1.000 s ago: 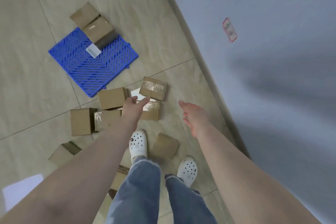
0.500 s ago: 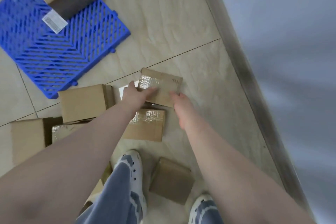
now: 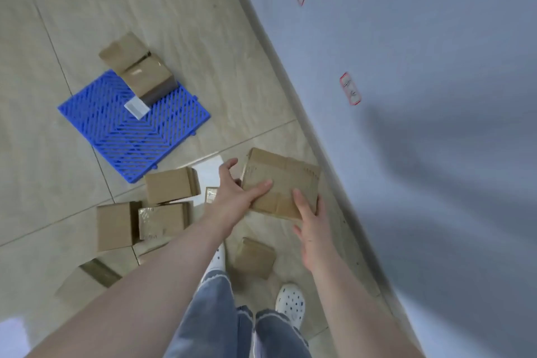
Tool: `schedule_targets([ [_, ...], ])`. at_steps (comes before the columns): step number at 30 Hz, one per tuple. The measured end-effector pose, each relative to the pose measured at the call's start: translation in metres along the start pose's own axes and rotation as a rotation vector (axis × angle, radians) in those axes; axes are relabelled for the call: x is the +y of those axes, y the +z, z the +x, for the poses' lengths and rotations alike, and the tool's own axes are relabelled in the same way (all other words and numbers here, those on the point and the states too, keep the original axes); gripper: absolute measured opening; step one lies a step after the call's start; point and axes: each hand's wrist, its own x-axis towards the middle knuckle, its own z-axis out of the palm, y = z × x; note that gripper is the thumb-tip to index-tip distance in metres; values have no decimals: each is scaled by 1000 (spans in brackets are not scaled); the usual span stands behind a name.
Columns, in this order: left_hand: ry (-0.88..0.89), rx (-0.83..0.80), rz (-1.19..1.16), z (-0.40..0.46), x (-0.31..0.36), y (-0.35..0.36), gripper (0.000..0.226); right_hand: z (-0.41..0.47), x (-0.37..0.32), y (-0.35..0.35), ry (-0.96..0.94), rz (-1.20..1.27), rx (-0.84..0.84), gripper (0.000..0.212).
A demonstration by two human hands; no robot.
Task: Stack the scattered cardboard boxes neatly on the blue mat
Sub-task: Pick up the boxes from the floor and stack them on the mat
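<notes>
A flat cardboard box [image 3: 286, 177] is lifted off the floor between both hands. My left hand [image 3: 236, 195] holds its left edge with the thumb on top. My right hand [image 3: 308, 221] grips its near right corner, thumb on top. The blue mat [image 3: 122, 131] lies on the floor at the upper left, with a stack of two boxes [image 3: 139, 73] at its far corner and a white label [image 3: 136, 107] beside them. Several more boxes [image 3: 171, 184] lie scattered on the floor left of my arms, and one small box [image 3: 255, 256] sits near my feet.
A grey wall [image 3: 421, 96] with a skirting runs diagonally along the right. Two red-edged stickers [image 3: 350, 88] are on it. My feet in white clogs [image 3: 290, 302] stand on the beige tiles. A white sheet [image 3: 210, 173] lies under the scattered boxes.
Both hands have taken hold of the flat box and raised it off the pile. The view has pulled back and up, bringing the whole blue mat into sight.
</notes>
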Motion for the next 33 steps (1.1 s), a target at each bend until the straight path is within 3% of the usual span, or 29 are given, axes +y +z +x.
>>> schedule_targets([
  [3,53,-31,-16,-65,28,-8,103,-66,-24,-6,9,36,-83,80],
  [8,154,-7,-24,-176,34,-27,84,-173,-42,-14,-100,48,-187,33],
  [14,197,76,-105,-315,-38,-31,63,-288,9,-54,-201,-63,-270,31],
  [18,153,76,-173,-387,-92,-32,61,-352,49,-80,-185,-110,-277,28],
  [27,89,59,-169,-446,-157,-107,71,-429,125,-46,-166,-186,-256,41],
  [33,80,14,-115,-462,-198,-220,74,-474,191,38,-167,-188,-227,32],
])
